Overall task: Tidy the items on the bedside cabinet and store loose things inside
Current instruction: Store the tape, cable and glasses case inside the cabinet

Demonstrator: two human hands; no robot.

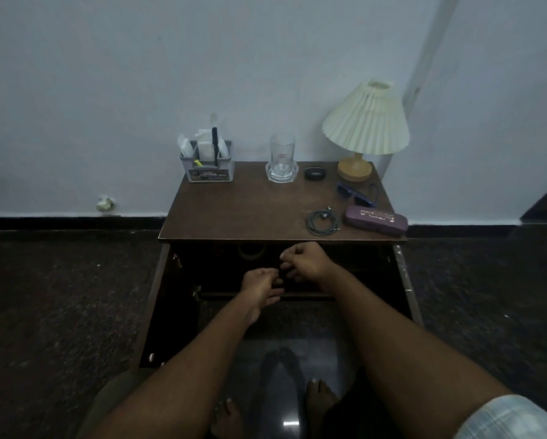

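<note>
Down in the dark open cabinet (pixel 183 312), both hands meet, left hand (pixel 259 285) and right hand (pixel 304 263) curled narrow; whether they hold anything I cannot tell. Earphones (pixel 321 220) and purple case (pixel 375 220) lie close to the top's front edge, so a rising wrist could knock them off. Left side stays roomy.

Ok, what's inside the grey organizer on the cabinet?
The grey organizer holds white paper packets, an upright black pen and something small and yellow. Its walls hide whatever sits lower down, so the bottom cannot be seen.
</note>
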